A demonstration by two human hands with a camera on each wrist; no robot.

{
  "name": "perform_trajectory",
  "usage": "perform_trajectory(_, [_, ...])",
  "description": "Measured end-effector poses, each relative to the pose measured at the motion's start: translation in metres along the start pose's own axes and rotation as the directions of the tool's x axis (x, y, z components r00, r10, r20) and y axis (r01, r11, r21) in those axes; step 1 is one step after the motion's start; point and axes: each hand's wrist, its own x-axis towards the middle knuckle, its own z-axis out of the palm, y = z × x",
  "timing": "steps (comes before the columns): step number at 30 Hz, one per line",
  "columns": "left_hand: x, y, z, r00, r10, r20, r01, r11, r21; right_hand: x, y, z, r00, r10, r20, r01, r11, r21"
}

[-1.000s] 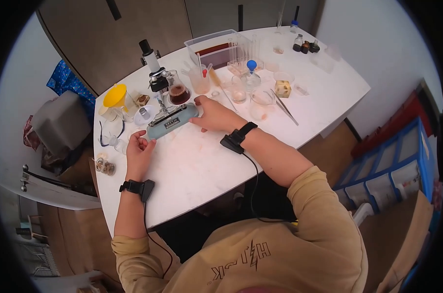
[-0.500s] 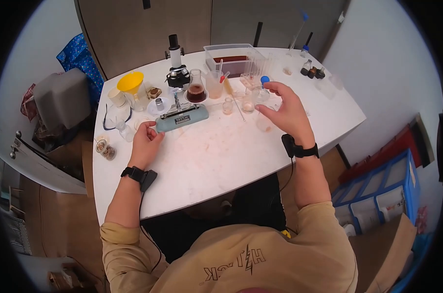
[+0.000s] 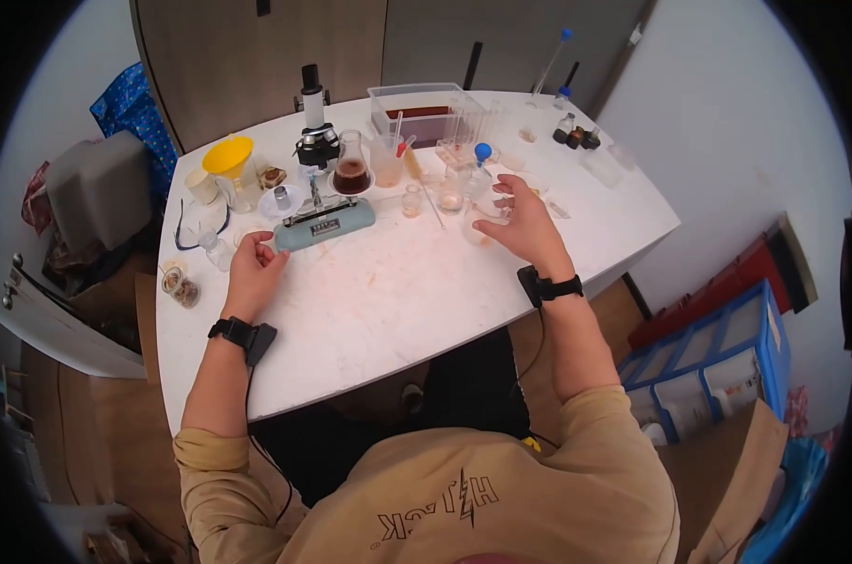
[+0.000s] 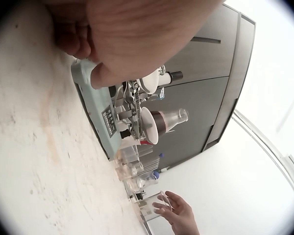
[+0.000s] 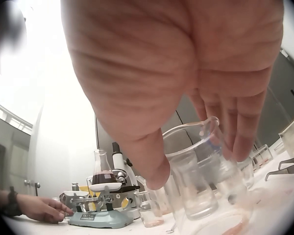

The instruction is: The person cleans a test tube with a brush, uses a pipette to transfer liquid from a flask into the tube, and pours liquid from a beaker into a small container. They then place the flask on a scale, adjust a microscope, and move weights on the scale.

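My left hand (image 3: pixel 255 279) rests loosely curled at the left end of a pale green balance (image 3: pixel 332 226), thumb close against its base. On the balance's right pan stands a conical flask (image 3: pixel 352 177) of dark reddish-brown liquid; a metal weight (image 3: pixel 281 198) sits on the left pan. My right hand (image 3: pixel 533 228) is around a clear glass beaker (image 5: pixel 193 169) on the right side of the table. Thumb and fingers lie at opposite sides of the beaker near its rim, as the right wrist view shows. Part of the beaker is hidden behind the hand in the head view.
Behind the balance stands a microscope (image 3: pixel 315 122), with a yellow funnel (image 3: pixel 228 157) to its left. A plastic tub (image 3: pixel 426 115), a test-tube rack (image 3: pixel 456 153) and a small glass jar (image 3: pixel 412 201) stand right of the flask. A jar (image 3: pixel 180 288) sits at the left table edge.
My right hand has left the balance's right end, moved right and lowered around the beaker. The left hand stays by the balance's left end. The head view has shifted.
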Motion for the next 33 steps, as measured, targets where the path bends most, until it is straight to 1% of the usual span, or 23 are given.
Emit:
perform_trajectory(2, [0.001,-0.002,0.000,1.000,-0.001,-0.004,0.001,1.000,-0.010,0.003,-0.002,0.004,1.000,-0.021,-0.017,0.021,1.000,0.007])
perform_trajectory(4, [0.001,-0.003,0.000,1.000,0.010,0.000,-0.010,1.000,-0.020,0.005,-0.006,0.008,0.999,0.011,-0.044,-0.011,1.000,0.002])
perform_trajectory(7, [-0.001,-0.001,0.000,1.000,0.019,-0.004,-0.019,0.999,-0.029,0.009,-0.008,0.011,0.998,0.016,-0.055,-0.016,1.000,-0.003])
perform_trajectory(11, [0.000,-0.004,0.000,1.000,0.001,0.006,-0.001,1.000,-0.025,0.012,-0.011,0.016,0.998,0.022,-0.059,-0.023,1.000,-0.012])
perform_trajectory(13, [0.001,-0.006,0.000,1.000,0.002,0.020,-0.001,1.000,-0.017,0.011,-0.013,0.017,0.996,0.062,-0.070,-0.062,0.998,0.000])
perform_trajectory(14, [0.001,-0.006,-0.001,1.000,-0.003,0.013,0.003,1.000,-0.018,0.010,-0.014,0.017,0.996,0.056,-0.064,-0.056,0.998,0.000])
perform_trajectory(16, [0.002,-0.006,0.000,1.000,0.002,0.018,-0.001,1.000,-0.028,0.010,-0.016,0.016,0.997,0.025,-0.079,-0.031,0.996,-0.078])
perform_trajectory(17, [0.001,-0.006,0.000,1.000,-0.002,0.011,0.002,1.000,-0.030,0.012,-0.015,0.017,0.997,0.019,-0.073,-0.025,0.997,-0.079])
perform_trajectory(19, [0.001,-0.006,-0.001,1.000,0.009,0.009,-0.009,0.999,-0.032,0.016,-0.010,0.020,0.964,-0.172,-0.203,0.143,0.978,-0.149])
perform_trajectory(20, [0.000,-0.003,-0.001,1.000,0.003,0.004,-0.003,0.999,-0.036,0.017,-0.018,0.020,0.965,-0.176,-0.196,0.148,0.977,-0.151])
perform_trajectory(22, [-0.002,0.001,-0.001,1.000,-0.002,0.008,0.002,1.000,-0.017,0.023,-0.036,0.017,0.933,-0.244,-0.263,0.240,0.970,-0.046])
perform_trajectory(23, [-0.001,-0.002,-0.001,1.000,-0.004,0.004,0.004,1.000,-0.020,0.025,-0.049,0.015,0.934,-0.248,-0.259,0.244,0.969,-0.048])
perform_trajectory(25, [0.001,-0.008,0.001,1.000,0.020,0.004,-0.020,0.999,-0.025,0.028,-0.076,0.016,0.963,-0.222,-0.150,0.237,0.968,0.087])
perform_trajectory(26, [0.001,-0.008,0.001,1.000,0.018,0.005,-0.018,1.000,-0.026,0.032,-0.084,0.021,0.964,-0.221,-0.148,0.235,0.968,0.086])
perform_trajectory(28, [-0.001,-0.003,0.000,1.000,0.018,0.020,-0.018,1.000,-0.002,0.045,-0.097,0.034,0.943,-0.320,-0.097,0.333,0.921,0.202])
perform_trajectory(29, [-0.001,-0.001,0.000,1.000,0.017,0.024,-0.017,1.000,-0.003,0.051,-0.104,0.040,0.944,-0.316,-0.096,0.330,0.923,0.201])
perform_trajectory(31, [-0.001,0.001,0.000,1.000,-0.002,0.023,0.001,1.000,0.002,0.066,-0.118,0.053,0.942,-0.334,-0.011,0.328,0.918,0.223])
perform_trajectory(33, [0.001,-0.004,0.001,1.000,0.000,0.023,0.000,1.000,-0.025,0.077,-0.125,0.070,0.943,-0.332,0.003,0.323,0.919,0.225])
